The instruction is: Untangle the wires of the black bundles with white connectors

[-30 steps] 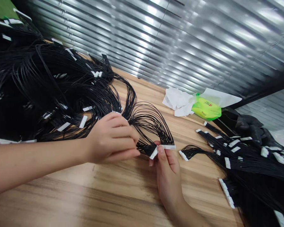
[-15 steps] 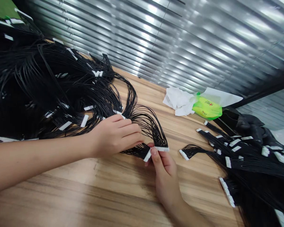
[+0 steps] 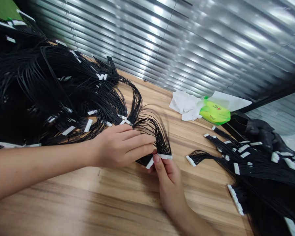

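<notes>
Between the thumb and fingers of my right hand (image 3: 169, 180) is a white connector (image 3: 165, 157) with a row of black wires looping up from it. A second white connector (image 3: 149, 163) angles off beside it, at the same fingertips. My left hand (image 3: 125, 146) is closed with curled fingers over the black wires (image 3: 144, 160) just left of these connectors; its thumb and the grip's underside are hidden. The wires arch back toward a large heap of black wire harnesses (image 3: 93, 95) on the left.
Another pile of wire harnesses (image 3: 265, 173) with white connectors lies at the right on the wooden table (image 3: 108, 203). Crumpled white paper (image 3: 186, 104) and a green tissue pack (image 3: 215, 113) lie near the back edge. A corrugated metal wall (image 3: 147, 39) rises behind.
My left hand has slid right along the wires, closer to the connectors. My right hand has shifted slightly left with the connectors, and the looped wires have swung left.
</notes>
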Tool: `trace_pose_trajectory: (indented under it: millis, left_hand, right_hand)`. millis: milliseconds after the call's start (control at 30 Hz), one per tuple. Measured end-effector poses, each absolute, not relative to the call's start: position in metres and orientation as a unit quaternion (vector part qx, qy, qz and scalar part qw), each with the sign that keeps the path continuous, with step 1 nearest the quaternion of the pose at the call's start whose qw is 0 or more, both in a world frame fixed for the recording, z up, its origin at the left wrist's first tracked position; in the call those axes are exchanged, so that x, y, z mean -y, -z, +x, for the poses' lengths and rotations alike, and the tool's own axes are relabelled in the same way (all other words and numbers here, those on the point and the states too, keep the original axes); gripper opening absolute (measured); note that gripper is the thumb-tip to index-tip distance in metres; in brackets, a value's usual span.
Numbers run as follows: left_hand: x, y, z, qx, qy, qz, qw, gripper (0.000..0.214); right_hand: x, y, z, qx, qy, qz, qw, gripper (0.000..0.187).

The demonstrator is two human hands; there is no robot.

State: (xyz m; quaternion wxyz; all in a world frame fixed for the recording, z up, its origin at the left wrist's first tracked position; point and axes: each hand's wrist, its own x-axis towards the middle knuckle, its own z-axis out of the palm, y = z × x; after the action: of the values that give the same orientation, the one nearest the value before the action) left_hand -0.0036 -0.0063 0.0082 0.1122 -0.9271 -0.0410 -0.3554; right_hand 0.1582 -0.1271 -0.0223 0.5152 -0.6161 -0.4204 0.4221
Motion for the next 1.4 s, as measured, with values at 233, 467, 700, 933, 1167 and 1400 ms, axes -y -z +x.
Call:
trace_pose_trajectory:
  millis: [233,467,700,933,1167,1400]
  left_hand:
    - [0.020,-0.004,-0.004,-0.031,0.428,-0.899,0.081,0.016]
    - [0.043,0.001,0.001,-0.313,0.317,-0.895,0.037,0.045]
    - [0.025,0.004,-0.002,-0.037,0.369,-0.927,0.051,0.020]
    - [0.017,0.014,0.001,0.109,0.399,-0.910,-0.043,0.019]
    - [0.023,0.002,-0.008,0.187,0.378,-0.875,-0.238,0.025]
    - [0.021,0.002,-0.004,0.229,0.375,-0.785,-0.436,0.022]
  right_hand:
    - [0.128,0.020,0.155,0.414,-0.448,-0.599,0.519,0.028]
    - [0.128,0.024,0.156,0.388,-0.439,-0.638,0.499,0.036]
    - [0.121,0.024,0.158,0.302,-0.459,-0.618,0.562,0.043]
    - [0.111,0.028,0.159,0.262,-0.443,-0.585,0.628,0.046]
    - [0.091,0.019,0.196,0.227,-0.321,-0.610,0.688,0.044]
    - [0.072,-0.014,0.232,0.131,-0.232,-0.531,0.804,0.003]
